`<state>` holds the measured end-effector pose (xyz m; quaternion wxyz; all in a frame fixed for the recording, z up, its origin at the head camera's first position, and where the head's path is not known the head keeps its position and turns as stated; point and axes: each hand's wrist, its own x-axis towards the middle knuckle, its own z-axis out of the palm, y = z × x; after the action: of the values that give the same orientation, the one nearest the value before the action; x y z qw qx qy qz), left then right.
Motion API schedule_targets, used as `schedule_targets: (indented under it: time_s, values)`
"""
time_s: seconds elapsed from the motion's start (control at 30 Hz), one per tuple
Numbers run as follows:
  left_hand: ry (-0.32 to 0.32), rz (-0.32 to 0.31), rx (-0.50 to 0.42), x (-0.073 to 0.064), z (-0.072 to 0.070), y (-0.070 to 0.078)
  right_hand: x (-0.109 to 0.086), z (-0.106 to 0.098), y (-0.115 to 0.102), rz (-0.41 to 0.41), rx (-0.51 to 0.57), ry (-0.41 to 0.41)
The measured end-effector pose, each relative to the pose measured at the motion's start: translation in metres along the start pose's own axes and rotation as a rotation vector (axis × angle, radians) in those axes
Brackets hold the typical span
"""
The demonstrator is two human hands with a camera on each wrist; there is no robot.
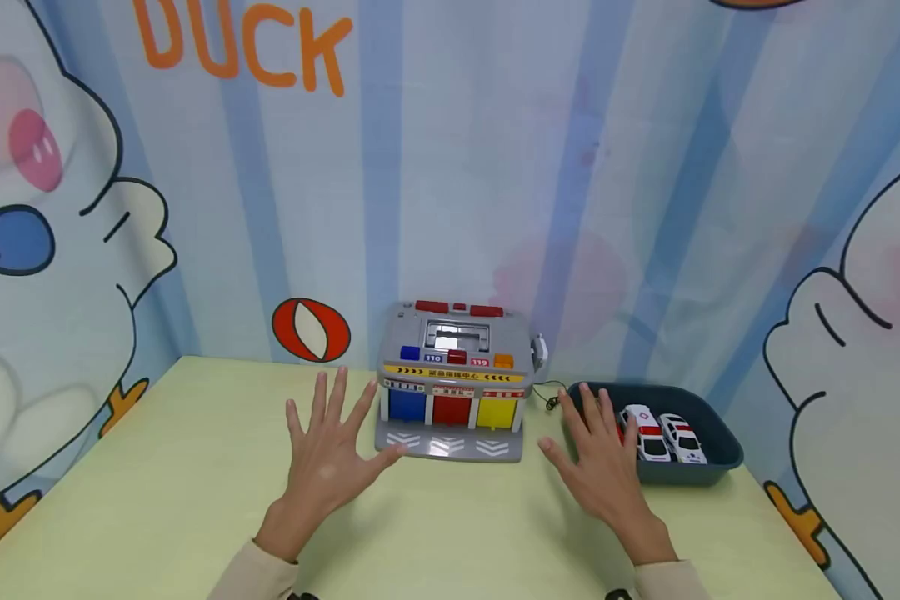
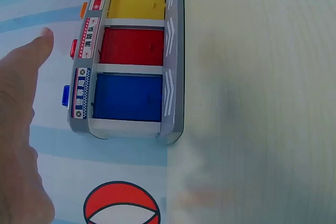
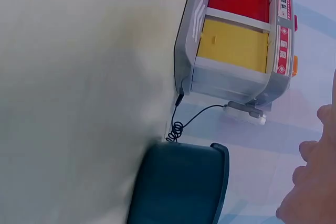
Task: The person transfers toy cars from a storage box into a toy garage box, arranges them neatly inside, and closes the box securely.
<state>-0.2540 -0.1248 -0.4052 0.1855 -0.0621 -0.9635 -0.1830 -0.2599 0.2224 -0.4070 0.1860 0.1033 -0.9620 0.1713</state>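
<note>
Over pale-yellow table [image 1: 450,533] (head view): spreading left hand [image 1: 326,467] and right hand [image 1: 603,468] wide, empty, near grey plastic toy garage [image 1: 453,373]; seeing white-and-red toy cars [image 1: 650,433] in dark-teal plastic bin [image 1: 678,477], apparently not starting yet. Left wrist: seeing blue, red, yellow doors [image 2: 132,46] closed. Right wrist: missing cars.

Pale yellow table [image 1: 450,525]; on it, a grey toy station [image 1: 453,377], coiled black cord [image 1: 552,403], dark teal tray [image 1: 686,474]
</note>
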Motion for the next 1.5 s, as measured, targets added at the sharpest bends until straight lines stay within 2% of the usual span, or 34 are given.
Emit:
schedule_targets:
  time_s: [0.27,0.5,0.67,0.87,0.97,1.13,1.37,1.5]
  values:
    - [0.012,0.025,-0.079,0.014,0.001,-0.004,0.013,-0.005,0.008,-0.037,0.012,-0.052]
    - [-0.012,0.066,-0.042,0.025,0.006,-0.009,0.018,-0.004,0.009,-0.056,-0.002,-0.056]
    - [-0.026,0.087,-0.016,0.041,0.012,-0.007,0.023,-0.003,0.009,-0.064,0.015,-0.062]
    - [-0.054,0.076,-0.015,0.061,0.014,-0.004,0.033,-0.004,0.009,-0.07,-0.003,-0.066]
    - [-0.059,0.071,-0.044,0.07,0.013,-0.003,0.04,-0.005,0.009,-0.083,-0.007,-0.061]
    - [-0.064,0.1,-0.109,0.084,0.011,-0.006,0.052,-0.005,0.008,-0.11,0.003,-0.061]
    - [-0.142,0.121,-0.208,0.102,0.009,-0.008,0.069,0.0,0.008,-0.164,0.046,-0.081]
    - [-0.177,0.135,-0.229,0.109,0.009,-0.006,0.079,0.003,0.006,-0.176,0.056,-0.092]
